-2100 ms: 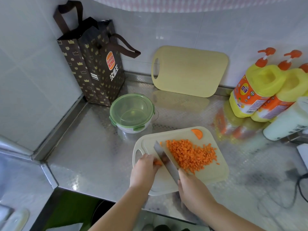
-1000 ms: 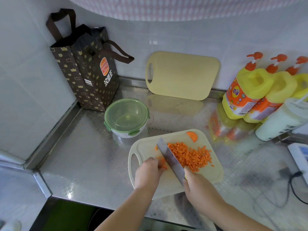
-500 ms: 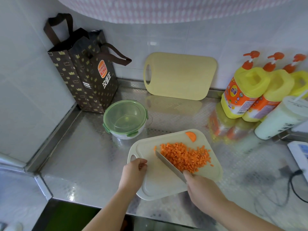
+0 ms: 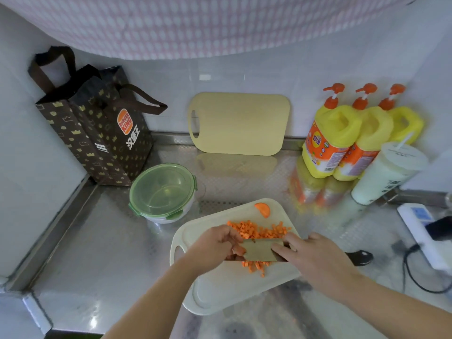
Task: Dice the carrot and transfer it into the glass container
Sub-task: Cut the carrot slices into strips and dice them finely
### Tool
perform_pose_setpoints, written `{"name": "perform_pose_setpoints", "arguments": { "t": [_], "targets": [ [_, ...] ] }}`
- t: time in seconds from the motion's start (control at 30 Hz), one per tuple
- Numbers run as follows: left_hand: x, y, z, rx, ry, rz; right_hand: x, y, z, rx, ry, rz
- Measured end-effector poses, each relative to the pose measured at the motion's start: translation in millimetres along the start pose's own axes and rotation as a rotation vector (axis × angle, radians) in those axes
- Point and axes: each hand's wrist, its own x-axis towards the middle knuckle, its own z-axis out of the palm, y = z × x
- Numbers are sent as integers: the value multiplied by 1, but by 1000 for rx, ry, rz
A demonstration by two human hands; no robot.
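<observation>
Diced carrot [image 4: 256, 231] lies in a pile on the white cutting board [image 4: 220, 292], with more bits [image 4: 254, 265] in front of the blade. A rounded carrot end [image 4: 263, 209] sits at the board's far edge. My right hand [image 4: 315, 259] grips the knife [image 4: 259, 250], whose blade lies crosswise over the pile; its black handle end sticks out to the right. My left hand [image 4: 215, 243] curls its fingers and thumb round the blade's left end. The glass container [image 4: 162, 192] stands left of the board's far end, with its green lid on.
A brown paper bag [image 4: 97, 128] stands in the back left corner. A yellow cutting board [image 4: 238, 123] leans on the wall. Three yellow pump bottles [image 4: 342, 140] and a white cup [image 4: 386, 172] stand at right, near a power strip [image 4: 420, 226] and cable.
The knife has swung from a diagonal beside the pile to crosswise over it. My left hand left the board's near left edge and came onto the blade's end. Some carrot bits now lie nearer me.
</observation>
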Motion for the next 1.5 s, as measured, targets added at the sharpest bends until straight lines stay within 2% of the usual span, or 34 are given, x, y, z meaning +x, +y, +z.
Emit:
{"name": "perform_pose_setpoints", "arguments": {
  "t": [0.13, 0.27, 0.4, 0.5, 0.57, 0.73, 0.83, 0.9, 0.97, 1.07, 1.17, 1.27, 1.5],
  "targets": [
    [15, -6, 18, 38, 12, -18, -6, 8, 4, 14, -10, -42],
    [27, -7, 23, 24, 92, -4, -9, 14, 8, 23, -21, -45],
    [29, -4, 34, 35, -32, 6, -8, 18, 12, 51, -40, -52],
    [37, -10, 36, 62, 33, 15, -7, 22, 12, 65, -35, -62],
    [39, -10, 34, 103, 73, 9, -7, 24, 11, 75, -29, -64],
    [40, -1, 26, 287, 27, 77, -9, 34, 12, 101, -22, -53],
    [55, 6, 8, 269, 145, 114, -13, 44, 17, 163, 9, 13],
    [70, 10, -5, 243, 270, 111, -14, 49, 18, 249, 16, 114],
    [87, 11, -11, 314, 319, 87, -15, 51, 16, 348, 19, 270],
    [110, 13, -4, 671, 181, 129, -14, 58, 23, 583, 17, 515],
    [128, 22, 14, 973, -24, 233, -5, 65, 33, 663, 63, 624],
    [143, 33, 31, 1214, -125, 338, 4, 69, 33, 694, 62, 686],
    [165, 44, 47, 1352, -189, 273, 12, 69, 30, 748, 102, 719]
  ]
}}
